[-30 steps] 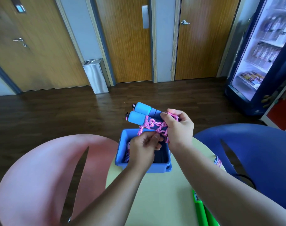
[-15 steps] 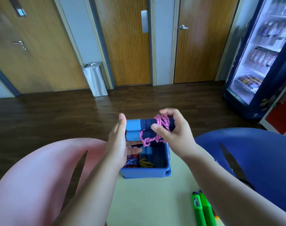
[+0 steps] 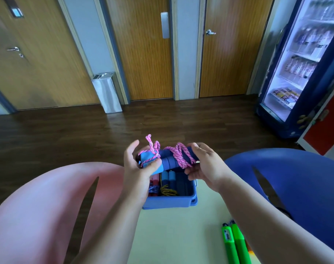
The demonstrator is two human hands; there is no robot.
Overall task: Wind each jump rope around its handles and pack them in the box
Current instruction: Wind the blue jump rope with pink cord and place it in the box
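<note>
The left hand [image 3: 139, 168], flat a moment ago, now pinches the light end of the wound pink jump rope [image 3: 178, 156], the right hand [image 3: 208, 166] grips the dark end, and the bundle hangs over the 12 o'clock edge of the box [image 3: 170, 203], so packing seems next.

Between the left hand [image 3: 136, 169] and right hand [image 3: 207, 165], rough braided rope [image 3: 179, 156] wraps matt, foam-looking blue handles [image 3: 169, 162]; below the hands sits a smooth plastic box [image 3: 170, 202], nearer me glossy plastic green handles [image 3: 233, 242].
</note>
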